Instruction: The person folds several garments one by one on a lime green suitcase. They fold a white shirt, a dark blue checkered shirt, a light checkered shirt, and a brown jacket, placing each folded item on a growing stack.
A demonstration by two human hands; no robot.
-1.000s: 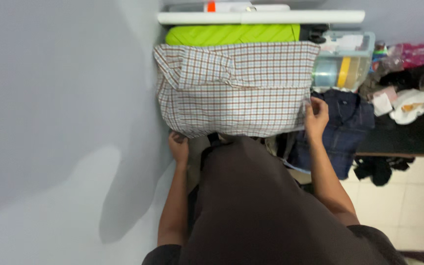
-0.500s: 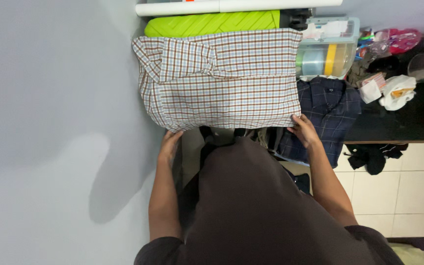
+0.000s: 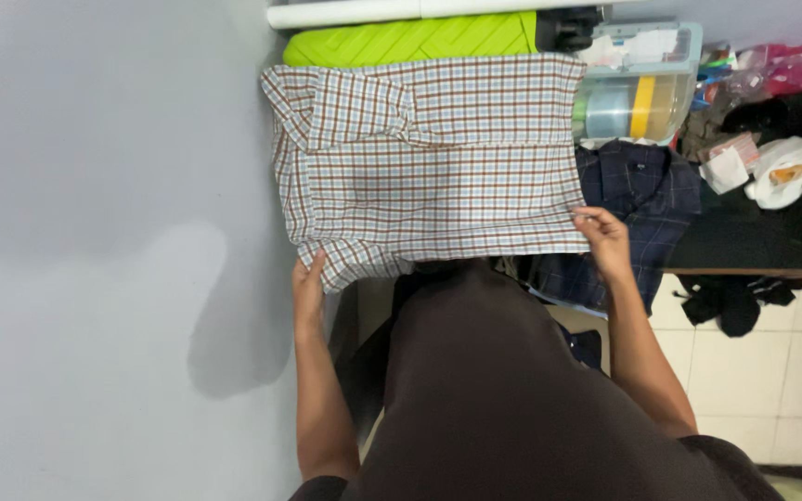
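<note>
- So the left hand (image 3: 308, 289) has the near left corner of the checked shirt (image 3: 429, 158) pinched, fingers curled round the hem where the cloth bunches up a bit.
- The right hand (image 3: 605, 243) is doing the same at the near right corner, thumb and fingers closed on the edge, so the hem runs pretty much taut between the two grips.
- Shirt itself is white with brown and blue checks, spread flat and stretching away from both hands; the folded collar or sleeve part sits at the far left from the grip.
- Just past the far edge of the shirt there's a lime green ribbed case (image 3: 410, 42), and beyond that a white tube (image 3: 345, 13) lying across.
- Right beside the right hand, partly under it, is a dark blue plaid shirt (image 3: 638, 190).
- Further out from that hand: a clear plastic box (image 3: 638, 93) with a yellow roll inside, then a dark table (image 3: 754, 243) with a white crumpled bag (image 3: 782, 172) and some pink stuff.
- Left of the left hand it's just plain grey wall (image 3: 95, 232).
- Near the right elbow, tiled floor (image 3: 772, 371) with a black piece of clothing (image 3: 730, 301) hanging off the table edge.
</note>
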